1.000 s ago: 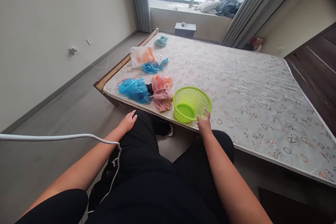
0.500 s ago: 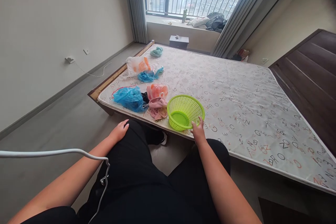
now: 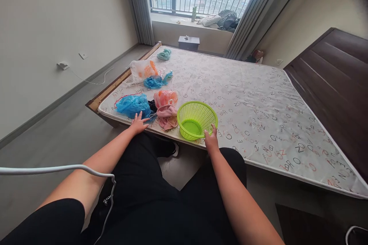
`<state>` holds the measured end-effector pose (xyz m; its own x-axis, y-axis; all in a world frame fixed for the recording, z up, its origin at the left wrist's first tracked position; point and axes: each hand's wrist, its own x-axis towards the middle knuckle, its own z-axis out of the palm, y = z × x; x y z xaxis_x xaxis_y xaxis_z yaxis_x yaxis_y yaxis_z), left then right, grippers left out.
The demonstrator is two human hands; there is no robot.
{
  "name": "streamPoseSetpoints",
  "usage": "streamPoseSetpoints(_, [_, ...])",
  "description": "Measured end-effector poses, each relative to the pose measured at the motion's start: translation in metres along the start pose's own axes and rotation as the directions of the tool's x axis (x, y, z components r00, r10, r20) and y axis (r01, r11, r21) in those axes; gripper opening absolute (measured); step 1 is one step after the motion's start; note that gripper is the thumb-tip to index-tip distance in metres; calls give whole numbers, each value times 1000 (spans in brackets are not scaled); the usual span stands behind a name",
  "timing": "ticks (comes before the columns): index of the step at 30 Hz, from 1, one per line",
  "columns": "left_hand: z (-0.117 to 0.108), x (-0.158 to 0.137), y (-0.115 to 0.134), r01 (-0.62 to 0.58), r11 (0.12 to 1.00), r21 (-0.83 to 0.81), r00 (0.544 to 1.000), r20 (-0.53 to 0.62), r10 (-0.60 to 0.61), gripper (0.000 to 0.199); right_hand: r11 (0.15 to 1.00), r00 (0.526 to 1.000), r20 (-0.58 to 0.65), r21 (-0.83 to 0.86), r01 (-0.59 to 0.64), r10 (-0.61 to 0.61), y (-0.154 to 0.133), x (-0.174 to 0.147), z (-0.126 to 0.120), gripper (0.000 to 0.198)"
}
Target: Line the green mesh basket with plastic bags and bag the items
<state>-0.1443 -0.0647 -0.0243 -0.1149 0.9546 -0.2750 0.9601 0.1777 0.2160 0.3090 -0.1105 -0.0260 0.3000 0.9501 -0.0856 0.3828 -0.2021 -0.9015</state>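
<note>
A green plastic basket (image 3: 197, 120) stands tilted toward me at the mattress's near edge. My right hand (image 3: 211, 138) grips its rim on the near right side. My left hand (image 3: 139, 124) is open, fingers spread, at the near side of a blue plastic bag (image 3: 132, 105); whether it touches the bag I cannot tell. Between bag and basket lie a pink cloth (image 3: 167, 116), an orange-and-white plastic bag (image 3: 166, 98) and something black (image 3: 152, 105), partly hidden.
Farther back on the mattress (image 3: 253, 103) lie a clear bag with orange print (image 3: 143, 70), another blue bag (image 3: 156, 81) and a teal bundle (image 3: 164, 54). A white cable (image 3: 57, 169) crosses in front of my left arm. A dark headboard (image 3: 330, 69) rises at right.
My left hand has lifted off my knee and reached forward to the blue bag, its fingers spreading. My right hand keeps hold of the basket rim. The view has shifted slightly right.
</note>
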Motion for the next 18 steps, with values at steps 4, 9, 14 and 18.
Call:
streamPoseSetpoints(4, [4, 21, 13, -7, 1000, 22, 997, 79, 6, 57, 997, 997, 14, 31, -76, 75, -10, -3, -1, 78])
streamPoseSetpoints(9, [22, 35, 6, 61, 998, -22, 994, 95, -58, 58, 999, 999, 6, 6, -53, 53, -12, -4, -1, 79])
streamPoseSetpoints(14, [31, 28, -6, -24, 998, -62, 996, 88, 30, 50, 999, 1000, 4, 8, -31, 31, -10, -5, 0, 79])
streamPoseSetpoints(18, [26, 20, -15, -36, 996, -82, 999, 38, 39, 61, 997, 998, 20, 33, -65, 64, -12, -5, -1, 80])
